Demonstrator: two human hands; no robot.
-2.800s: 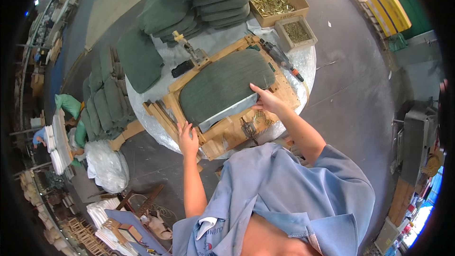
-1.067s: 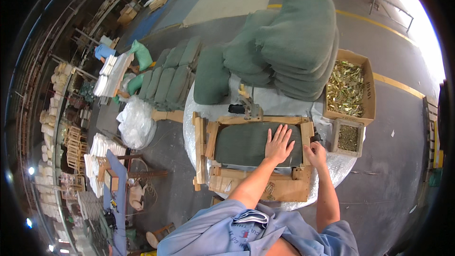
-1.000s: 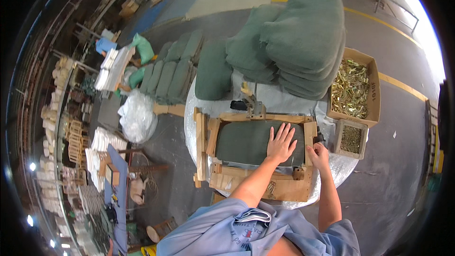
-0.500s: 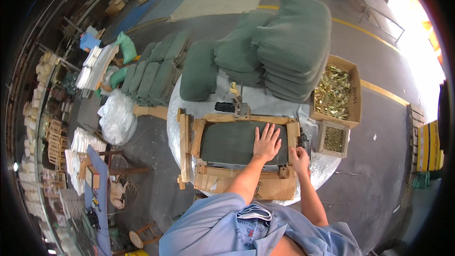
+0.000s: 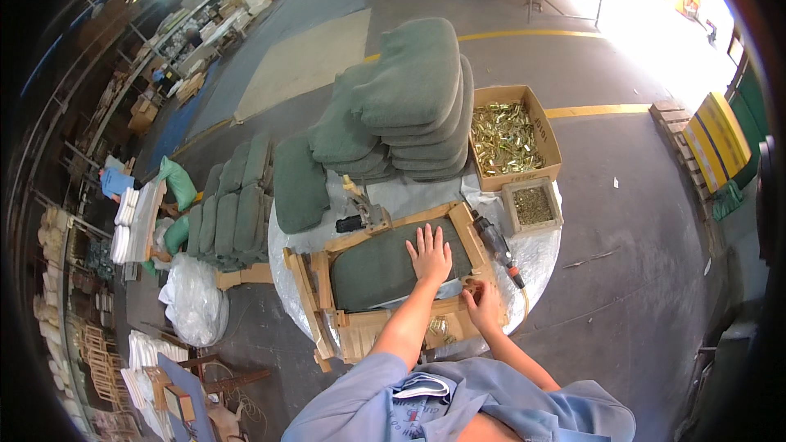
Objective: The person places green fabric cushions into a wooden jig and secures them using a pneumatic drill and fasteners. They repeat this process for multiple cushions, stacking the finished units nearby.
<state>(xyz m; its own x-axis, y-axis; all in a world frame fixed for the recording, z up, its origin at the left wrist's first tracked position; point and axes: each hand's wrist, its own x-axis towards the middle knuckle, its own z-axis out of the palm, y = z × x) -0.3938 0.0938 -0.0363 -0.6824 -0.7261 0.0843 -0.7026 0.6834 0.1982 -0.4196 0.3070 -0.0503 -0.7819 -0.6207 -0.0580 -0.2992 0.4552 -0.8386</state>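
A dark green padded cushion (image 5: pixel 372 274) lies inside a wooden frame (image 5: pixel 322 278) on the round, plastic-covered table. My left hand (image 5: pixel 430 257) rests flat on the cushion's right part, fingers spread, holding nothing. At the frame's near right corner, my right hand (image 5: pixel 483 304) has its fingers curled at a small wooden block (image 5: pixel 472 286); the grip is partly hidden. Just right of the frame lies a black power screwdriver (image 5: pixel 495 245) with an orange band, apart from both hands. A metal clamp (image 5: pixel 370 213) with a yellowish handle stands at the frame's far edge.
Stacked green cushions (image 5: pixel 413 106) stand behind the frame. At the right sit a cardboard box (image 5: pixel 521 180) of brass-coloured metal pieces and a small tray (image 5: pixel 532 205) of small hardware. More cushions (image 5: pixel 233 205) and a plastic-wrapped bundle (image 5: pixel 194 299) are on the left.
My right hand has moved from beside the screwdriver to the frame's near right corner. My left hand stays on the cushion. The whole view has turned, so the frame appears tilted.
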